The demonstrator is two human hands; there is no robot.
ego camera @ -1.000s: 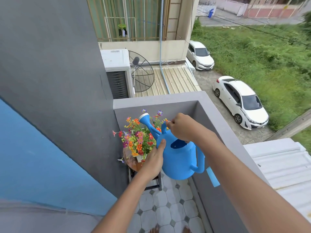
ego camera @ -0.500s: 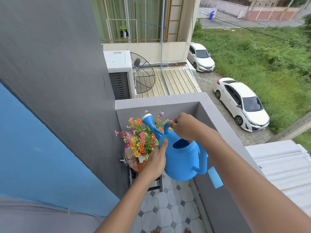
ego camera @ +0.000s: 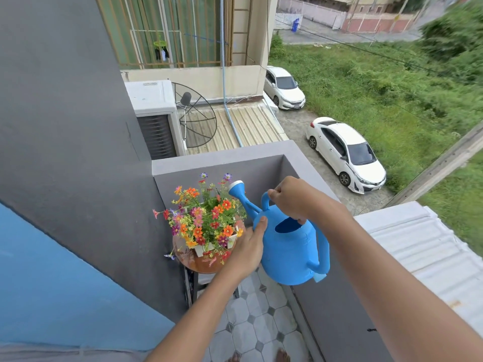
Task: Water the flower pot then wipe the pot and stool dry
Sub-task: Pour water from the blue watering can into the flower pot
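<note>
A blue watering can (ego camera: 290, 246) hangs in the air to the right of the flowers, its white-tipped spout (ego camera: 236, 185) pointing up and left over them. My right hand (ego camera: 292, 198) grips the can's top handle. My left hand (ego camera: 248, 246) lies flat against the can's left side, fingers together. The white flower pot (ego camera: 206, 248), full of orange, red and purple flowers (ego camera: 203, 215), stands on a round brown stool (ego camera: 198, 265) in the balcony corner. No water stream is visible.
A grey parapet wall (ego camera: 235, 155) closes the balcony at the back and right. A dark grey and blue wall (ego camera: 78, 178) runs along the left. The floor (ego camera: 253, 325) has grey octagonal tiles. Cars and grass lie far below.
The view has shifted slightly and the can has drifted a little to the right with its spout still raised over the flowers. Both hands keep their hold.
</note>
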